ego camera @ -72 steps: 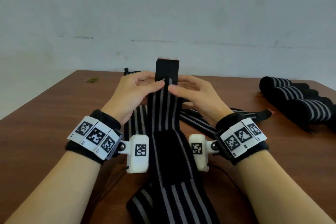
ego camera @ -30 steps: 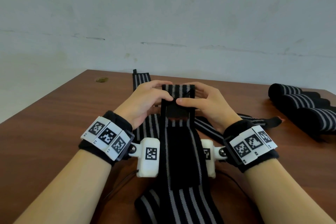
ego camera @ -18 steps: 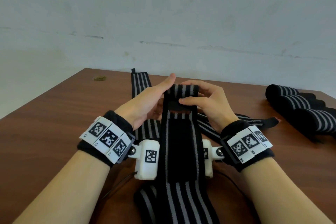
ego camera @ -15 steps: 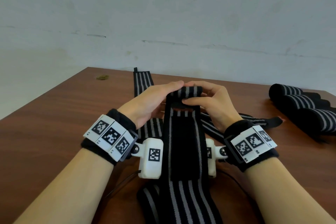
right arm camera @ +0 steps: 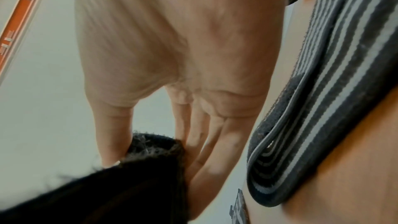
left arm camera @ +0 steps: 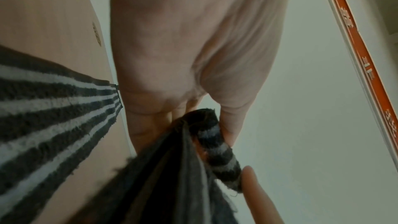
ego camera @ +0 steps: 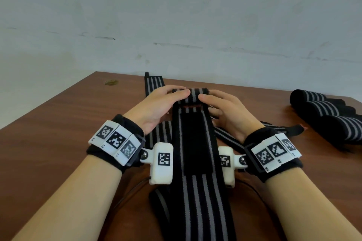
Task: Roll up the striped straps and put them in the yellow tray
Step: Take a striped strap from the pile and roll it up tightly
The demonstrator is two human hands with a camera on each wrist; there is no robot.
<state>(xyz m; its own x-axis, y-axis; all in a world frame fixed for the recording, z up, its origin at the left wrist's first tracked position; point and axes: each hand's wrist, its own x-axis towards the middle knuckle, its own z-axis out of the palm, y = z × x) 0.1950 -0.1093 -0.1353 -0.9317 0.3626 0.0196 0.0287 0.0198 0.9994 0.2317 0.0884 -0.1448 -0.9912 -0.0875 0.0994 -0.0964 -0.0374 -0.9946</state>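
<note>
The striped strap [ego camera: 195,143] runs up the middle of the frame, soft floppy elastic, its far end curled into a small roll [ego camera: 193,94]. Left hand [ego camera: 156,107] and right hand [ego camera: 227,111] both pinch that roll at its edges, probably the best place to keep it tight. Finished rolls [ego camera: 323,111] sit at right; no yellow tray visible.

No legible text; square black-white coded markers [ego camera: 117,140] on wristbands, unreadable characters on orange strip [left arm camera: 353,43].
</note>
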